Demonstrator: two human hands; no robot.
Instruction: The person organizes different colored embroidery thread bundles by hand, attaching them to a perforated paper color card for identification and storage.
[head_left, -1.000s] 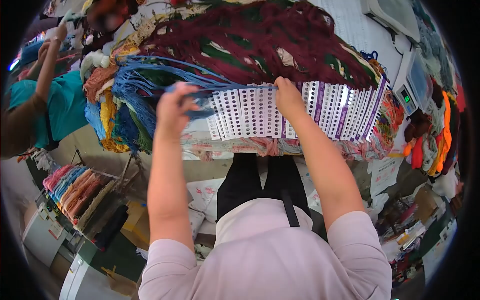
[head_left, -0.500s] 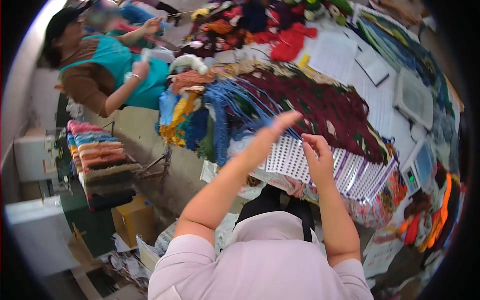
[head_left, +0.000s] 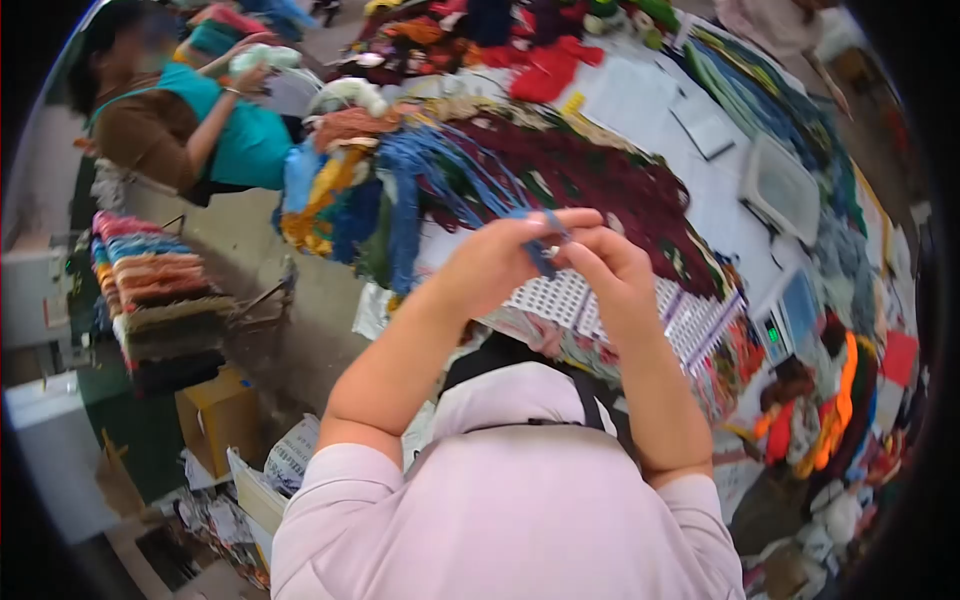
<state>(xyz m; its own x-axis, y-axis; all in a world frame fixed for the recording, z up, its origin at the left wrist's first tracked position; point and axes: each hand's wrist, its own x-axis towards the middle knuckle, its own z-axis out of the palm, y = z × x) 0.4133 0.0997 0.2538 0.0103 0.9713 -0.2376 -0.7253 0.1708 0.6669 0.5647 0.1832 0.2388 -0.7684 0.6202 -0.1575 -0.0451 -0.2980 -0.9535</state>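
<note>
Blue yarn (head_left: 545, 255) is looped between my two hands above the table. My left hand (head_left: 490, 262) has its fingers curled round the yarn, with fingertips reaching toward the right. Close beside it, my right hand (head_left: 617, 272) pinches the same yarn between thumb and fingers. More blue strands (head_left: 455, 165) spread over the table just beyond my left hand. Dark maroon yarn (head_left: 590, 190) lies in a wide bundle past both hands. Beneath them is a white card sheet with rows of dark dots (head_left: 565, 305), partly covered by my hands and wrists.
A co-worker in a teal apron (head_left: 225, 135) holds pale yarn at the left. On the right are a clear plastic container (head_left: 782, 190), a digital scale (head_left: 787, 318) and orange yarn (head_left: 838, 400). A rack of coloured yarn (head_left: 160, 300) and a cardboard box (head_left: 215, 415) stand left.
My hands have come together and now hold blue yarn between them; earlier they were apart, the left one stretched out. The view has shifted, and the co-worker's hands have moved closer together.
</note>
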